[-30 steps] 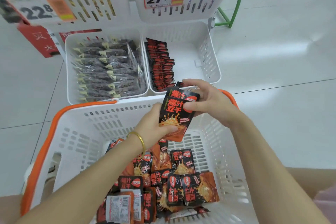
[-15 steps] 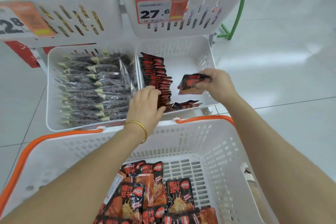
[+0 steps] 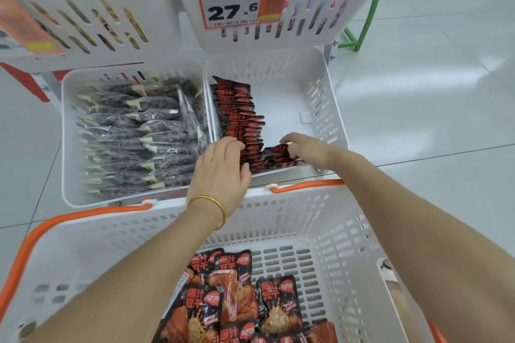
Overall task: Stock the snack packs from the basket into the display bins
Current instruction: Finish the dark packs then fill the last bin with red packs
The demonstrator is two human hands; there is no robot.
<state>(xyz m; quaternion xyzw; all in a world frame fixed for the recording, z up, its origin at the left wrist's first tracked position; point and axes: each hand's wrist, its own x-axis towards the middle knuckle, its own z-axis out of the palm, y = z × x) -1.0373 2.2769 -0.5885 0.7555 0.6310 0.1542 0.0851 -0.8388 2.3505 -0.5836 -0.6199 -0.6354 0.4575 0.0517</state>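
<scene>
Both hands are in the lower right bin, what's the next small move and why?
Probably stand the pack that the right hand pinches upright and press it onto the near end of the row, then let go. It lies slanted at the front of the bin, while the left hand rests on the row.

right hand (image 3: 306, 147) pinching snack pack (image 3: 274, 154), left hand (image 3: 220, 170) seemingly touching row (image 3: 239, 114)

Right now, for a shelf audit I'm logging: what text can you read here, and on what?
"27.6": price tag on the upper right bin.
"爆汁豆干": snack packs in the basket.
Too blurred to read: that tag's small print, the orange tag upper left, the packs' red badges.
</scene>
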